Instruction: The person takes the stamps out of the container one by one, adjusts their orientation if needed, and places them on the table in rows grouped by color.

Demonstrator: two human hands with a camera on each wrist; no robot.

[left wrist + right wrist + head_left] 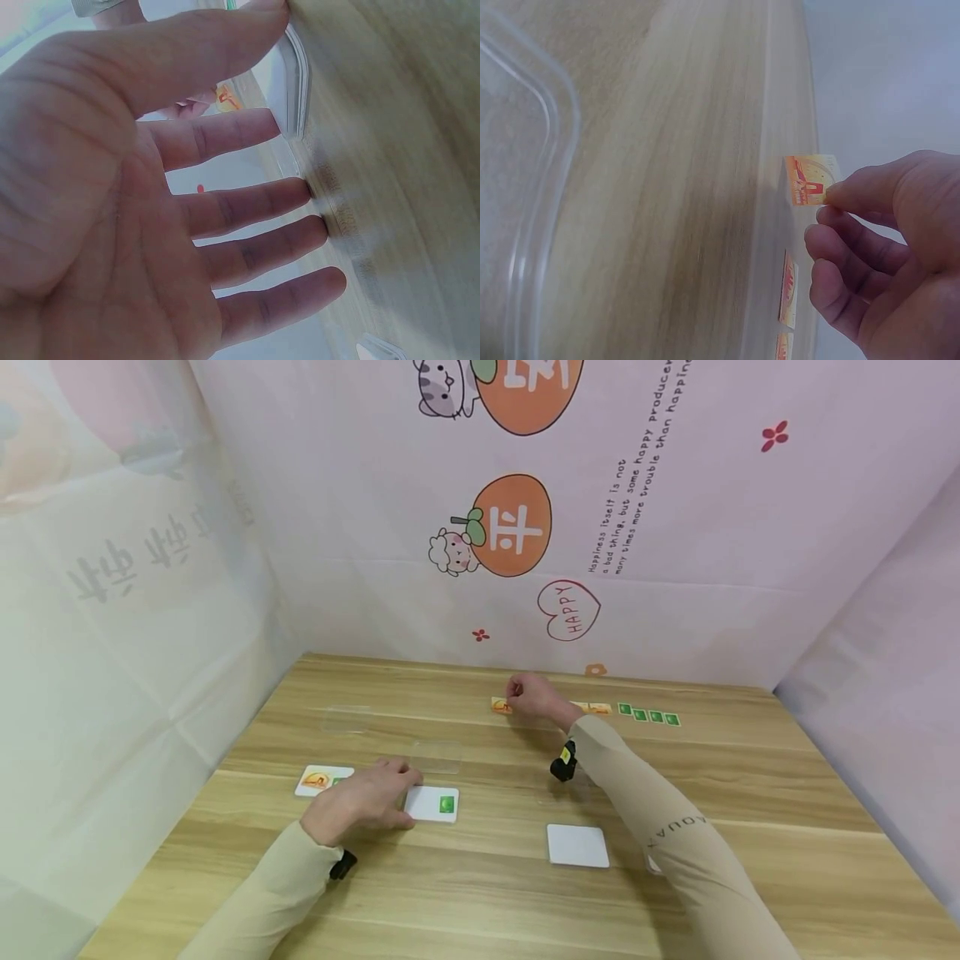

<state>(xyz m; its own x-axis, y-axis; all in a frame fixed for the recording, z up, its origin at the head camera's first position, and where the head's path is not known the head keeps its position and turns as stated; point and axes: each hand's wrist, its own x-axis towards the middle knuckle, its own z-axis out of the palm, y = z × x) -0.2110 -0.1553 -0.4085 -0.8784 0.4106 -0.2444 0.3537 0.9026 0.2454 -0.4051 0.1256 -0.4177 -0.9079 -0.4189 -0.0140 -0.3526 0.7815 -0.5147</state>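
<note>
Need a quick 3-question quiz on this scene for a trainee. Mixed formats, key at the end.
1. Multiple choice: what does the right hand pinch?
A) a green square
B) an orange square
C) a white card

2. True or false: in the head view, the left hand is at the left end of a white card whose right end bears a green square.

3. Count: how many squares make up the row of green squares near the back of the wooden table, on the right?

Key: 1. B, the orange square shows between thumb and finger in the right wrist view. 2. True. 3. Four.
</note>
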